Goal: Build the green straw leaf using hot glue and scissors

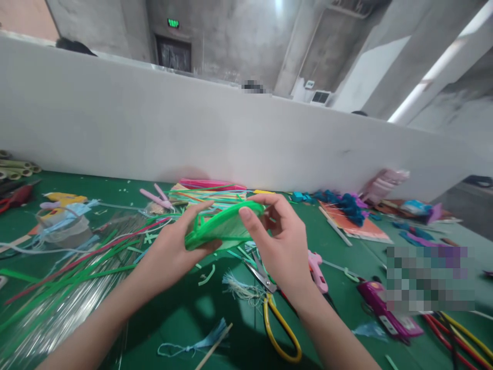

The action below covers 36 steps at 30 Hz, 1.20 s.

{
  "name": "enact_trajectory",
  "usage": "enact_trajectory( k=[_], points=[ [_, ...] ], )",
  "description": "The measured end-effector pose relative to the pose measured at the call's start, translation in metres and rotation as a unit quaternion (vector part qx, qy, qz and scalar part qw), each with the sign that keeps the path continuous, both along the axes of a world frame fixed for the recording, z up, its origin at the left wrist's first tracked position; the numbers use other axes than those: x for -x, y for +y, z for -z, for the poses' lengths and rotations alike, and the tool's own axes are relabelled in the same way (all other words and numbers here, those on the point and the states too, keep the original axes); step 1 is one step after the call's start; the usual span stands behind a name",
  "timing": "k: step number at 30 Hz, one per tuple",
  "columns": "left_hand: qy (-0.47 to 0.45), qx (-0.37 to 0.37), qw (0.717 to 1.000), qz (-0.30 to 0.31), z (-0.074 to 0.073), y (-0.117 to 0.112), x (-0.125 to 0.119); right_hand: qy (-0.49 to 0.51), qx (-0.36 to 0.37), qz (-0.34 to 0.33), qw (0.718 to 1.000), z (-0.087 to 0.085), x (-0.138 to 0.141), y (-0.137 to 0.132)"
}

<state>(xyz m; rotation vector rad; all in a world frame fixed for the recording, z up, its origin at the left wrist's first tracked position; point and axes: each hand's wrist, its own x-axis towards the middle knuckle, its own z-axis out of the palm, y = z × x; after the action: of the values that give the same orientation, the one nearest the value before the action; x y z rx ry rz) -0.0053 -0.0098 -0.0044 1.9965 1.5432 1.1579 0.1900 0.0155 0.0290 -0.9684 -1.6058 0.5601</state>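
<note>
Between my two hands, above the green table, is a flat, bright green rimmed piece (227, 225) with a pale, see-through middle; its exact kind is unclear. My left hand (181, 234) grips its left end, thumb above and fingers beneath. At the right end my right hand (283, 231) pinches the rim between thumb and fingers. Below my right hand lie scissors with yellow handles (283, 331), their blades apart. A pale blue tassel (208, 336) rests on the table nearer to me, beside a thin wooden stick (215, 345).
A white partition (231, 139) closes off the table's far side. Clear plastic strips (84, 288) cover the left. A pink glue gun (318, 270) and a magenta device (389, 311) lie at right. A plastic tub (65, 231) stands left, near bamboo pieces (17, 167).
</note>
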Motion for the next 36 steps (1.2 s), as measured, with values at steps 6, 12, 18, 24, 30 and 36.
enact_trajectory(
  k=[6, 12, 18, 24, 30, 36],
  points=[
    [-0.033, -0.063, 0.997, -0.04, 0.007, -0.003, -0.009, -0.031, -0.043, 0.032, 0.998, 0.005, -0.002, -0.004],
    [0.123, -0.233, 0.961, -0.082, 0.003, -0.017, -0.024, -0.102, -0.112, 0.095, 0.984, 0.013, 0.005, -0.014],
    [0.147, -0.26, 0.953, -0.054, 0.006, -0.018, -0.028, -0.088, -0.076, 0.083, 0.99, 0.012, 0.006, -0.015],
    [0.125, -0.254, 0.958, -0.044, 0.007, -0.017, -0.029, -0.085, -0.064, 0.076, 0.991, 0.016, 0.007, -0.017],
    [0.103, -0.253, 0.962, -0.016, 0.007, -0.016, -0.029, -0.091, -0.057, 0.065, 0.992, 0.019, 0.008, -0.013],
    [0.112, -0.249, 0.961, -0.03, 0.01, -0.014, -0.029, -0.09, -0.055, 0.036, 0.994, 0.021, 0.004, -0.011]
  ],
)
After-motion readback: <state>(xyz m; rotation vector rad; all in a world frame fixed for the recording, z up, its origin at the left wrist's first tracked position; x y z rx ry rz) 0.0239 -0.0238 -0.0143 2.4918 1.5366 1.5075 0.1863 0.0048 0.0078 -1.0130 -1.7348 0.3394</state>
